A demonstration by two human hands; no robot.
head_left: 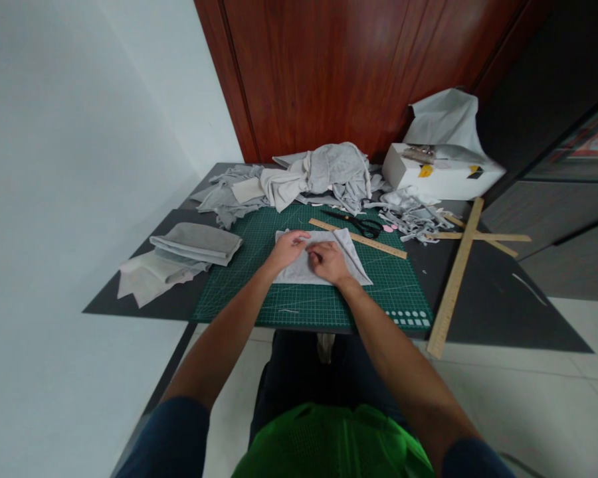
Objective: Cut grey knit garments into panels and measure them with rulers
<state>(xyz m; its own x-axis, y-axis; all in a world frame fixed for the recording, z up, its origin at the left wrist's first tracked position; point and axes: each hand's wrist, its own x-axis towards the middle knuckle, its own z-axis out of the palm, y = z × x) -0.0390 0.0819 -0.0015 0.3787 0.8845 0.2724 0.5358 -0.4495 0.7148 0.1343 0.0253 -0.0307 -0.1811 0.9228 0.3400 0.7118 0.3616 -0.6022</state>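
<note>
From the head camera, here we are over a dark counter, with a green cutting mat spread across its middle, and right there on the near half of the mat lies the light grey cloth, a folded strip slanting down its right side. Both hands are on it! The left hand comes in at the far edge, fingers pointing to the right; the right hand sits just beside it, fingers curled in over the middle. Whether either grip is closed on the fabric, I cannot tell; the fingertips are too small to read.

Just beyond, a short wooden ruler runs at a slant, meeting the cloth's far right corner, and the black scissors lie behind it, near some small pink pieces. Over on the left, folded grey fabric rests on paler pieces. Along the back, a crumpled fabric heap; to its right, a white box with thin scraps in front. And out right, a long wooden ruler lies across other wooden strips.
</note>
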